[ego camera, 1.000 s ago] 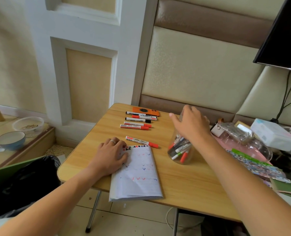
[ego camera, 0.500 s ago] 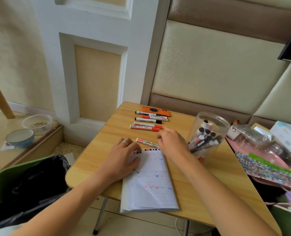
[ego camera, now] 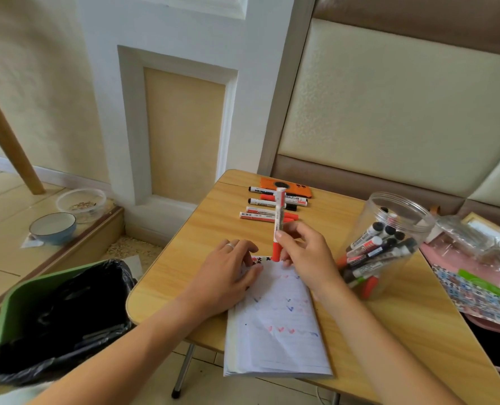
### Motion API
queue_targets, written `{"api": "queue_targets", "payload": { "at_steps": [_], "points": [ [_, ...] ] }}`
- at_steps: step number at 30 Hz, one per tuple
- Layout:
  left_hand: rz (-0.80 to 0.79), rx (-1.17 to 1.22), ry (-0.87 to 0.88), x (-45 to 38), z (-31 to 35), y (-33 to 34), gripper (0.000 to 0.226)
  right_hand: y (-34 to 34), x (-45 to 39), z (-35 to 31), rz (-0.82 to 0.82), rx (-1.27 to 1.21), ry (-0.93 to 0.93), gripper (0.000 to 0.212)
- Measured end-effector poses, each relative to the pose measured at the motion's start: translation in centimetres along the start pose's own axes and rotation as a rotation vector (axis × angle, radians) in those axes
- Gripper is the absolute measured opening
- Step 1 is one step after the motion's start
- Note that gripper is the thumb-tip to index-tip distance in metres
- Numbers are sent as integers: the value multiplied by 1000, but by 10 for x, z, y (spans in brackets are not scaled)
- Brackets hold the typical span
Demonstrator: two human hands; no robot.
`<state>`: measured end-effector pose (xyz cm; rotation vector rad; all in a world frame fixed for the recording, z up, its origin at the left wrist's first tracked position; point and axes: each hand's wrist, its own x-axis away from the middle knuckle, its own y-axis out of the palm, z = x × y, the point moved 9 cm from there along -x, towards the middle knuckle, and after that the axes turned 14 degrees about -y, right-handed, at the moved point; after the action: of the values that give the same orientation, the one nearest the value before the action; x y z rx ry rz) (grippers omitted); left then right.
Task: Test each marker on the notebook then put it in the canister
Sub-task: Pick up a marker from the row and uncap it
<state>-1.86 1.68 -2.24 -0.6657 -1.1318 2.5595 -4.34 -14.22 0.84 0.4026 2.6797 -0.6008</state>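
marker (ego camera: 278, 223) with a red cap is held nearly upright in the right hand (ego camera: 304, 255), cap end down, just above the top edge of the notebook (ego camera: 275, 323). the thumb and curled fingers pinch the white barrel about midway; whether the cap is still on tight or loosened cannot be told, and the print on the barrel is too blurred to read. the left hand (ego camera: 228, 273) lies flat on the upper left corner of the notebook, fingers relaxed and slightly spread, a ring on one finger; it covers part of the page and the printed header there. the notebook lies open on the wooden table (ego camera: 403, 331), its near edge hanging past the table rim, with small red and blue check marks on the page, some faint. beyond the hands, four or five more markers (ego camera: 267, 210) lie in a row near an orange phone (ego camera: 298, 190); the held marker crosses in front of them, so the count is unsure. the clear canister (ego camera: 389, 244) stands just right of the right hand, holding a tilted bunch of black- and red-capped markers, partly blurred through the plastic. right of it, a pink tray with clear bags is cut off by the frame edge. on the floor left, a green bin (ego camera: 18, 299) with a black liner is partly cut off.
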Motion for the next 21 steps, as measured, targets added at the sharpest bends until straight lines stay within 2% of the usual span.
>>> {"api": "queue_targets", "payload": {
  "at_steps": [2,4,8,10,12,14,18,21],
  "points": [
    [-17,-2,-2,-1,1,0,48,14,8,4,-29,-225,105,11],
    [-10,-19,22,-1,1,1,44,22,15,9,-45,-308,174,13],
    [33,-40,35,-1,-2,-1,25,10,16,13,65,-222,159,18],
    [18,-48,23,-1,-2,0,31,-7,13,11,181,-216,111,25],
    [10,-58,20,-1,-1,1,40,-21,7,5,233,-234,33,20],
    [12,-59,21,-1,-1,1,36,-28,0,-2,154,-108,-53,7],
    [41,-40,18,-2,-3,-1,19,-25,0,-16,-80,357,-256,12],
    [54,-43,21,-1,-2,-1,22,-24,1,-20,-160,552,-319,16]
  ]
}}
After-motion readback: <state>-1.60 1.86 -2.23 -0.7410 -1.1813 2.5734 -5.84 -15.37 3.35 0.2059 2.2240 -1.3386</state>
